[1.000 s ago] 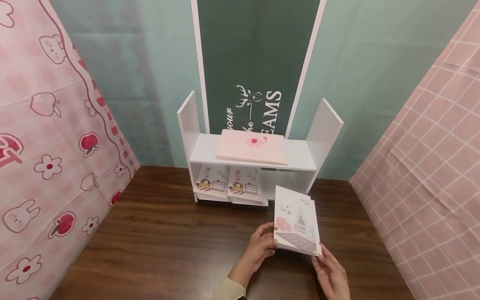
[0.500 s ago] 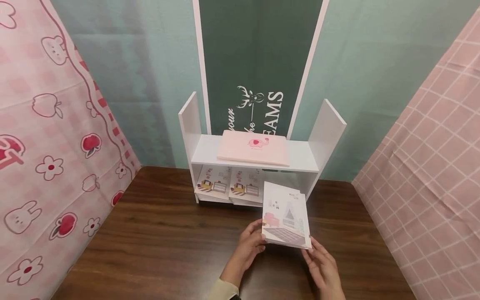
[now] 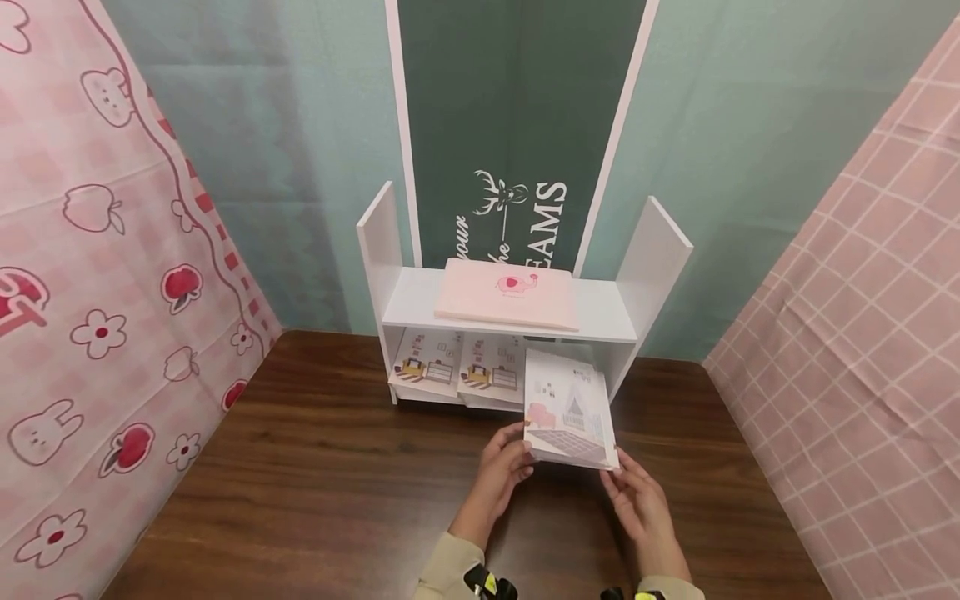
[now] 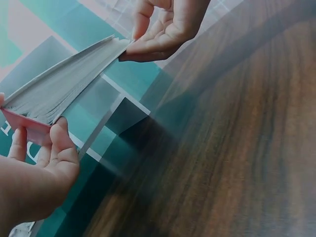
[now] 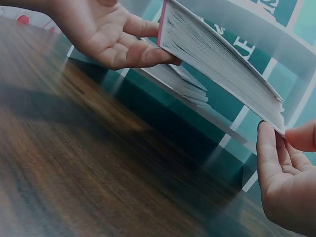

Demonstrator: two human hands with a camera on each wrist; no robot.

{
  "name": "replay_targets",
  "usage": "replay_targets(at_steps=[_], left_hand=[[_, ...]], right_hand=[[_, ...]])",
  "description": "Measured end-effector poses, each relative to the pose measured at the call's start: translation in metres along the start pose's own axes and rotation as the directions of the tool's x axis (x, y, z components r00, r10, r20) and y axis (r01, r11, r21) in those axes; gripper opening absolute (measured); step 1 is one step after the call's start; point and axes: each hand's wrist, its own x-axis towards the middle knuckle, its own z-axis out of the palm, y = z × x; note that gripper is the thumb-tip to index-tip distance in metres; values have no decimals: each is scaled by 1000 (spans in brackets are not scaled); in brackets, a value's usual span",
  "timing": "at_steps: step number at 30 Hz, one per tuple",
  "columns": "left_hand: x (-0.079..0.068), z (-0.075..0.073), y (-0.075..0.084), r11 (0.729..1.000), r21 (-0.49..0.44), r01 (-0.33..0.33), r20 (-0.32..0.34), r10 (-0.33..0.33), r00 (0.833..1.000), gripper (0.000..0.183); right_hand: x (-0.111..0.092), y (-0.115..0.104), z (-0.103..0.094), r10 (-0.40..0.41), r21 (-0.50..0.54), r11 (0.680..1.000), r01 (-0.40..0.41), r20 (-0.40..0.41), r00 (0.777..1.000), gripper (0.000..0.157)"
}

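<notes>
A thick white book with a pink chair and a tent drawn on its cover is held up in front of the shelf's lower right part. My left hand grips its left near corner, by the pink spine seen in the left wrist view. At the right near corner, my right hand pinches the cover's edge between thumb and fingers, as the right wrist view shows. The far end of the book reaches the opening of the white shelf. Beside it in the lower compartment lie two books with yellow pictures, the left one and the right one.
A pink elephant-print book lies flat on the upper board, between upright side panels. Brown wooden table surrounds the shelf. Pink patterned cloths hang at left and right, with a green backdrop behind.
Both hands have carried the white book left, then forward toward the shelf, so its far end now overlaps the lower compartment. The books on the shelf have stayed put.
</notes>
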Motion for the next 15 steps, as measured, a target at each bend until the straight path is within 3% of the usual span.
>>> replay_targets(at_steps=[8, 15], left_hand=[[20, 9, 10, 998, 24, -63, -29, 64, 998, 36], [32, 12, 13, 994, 95, -56, -92, 65, 994, 35]], right_hand=[[27, -8, 2, 8, -4, 1000, -8, -7, 1000, 49], [45, -11, 0, 40, 5, 999, -40, -55, 998, 50]])
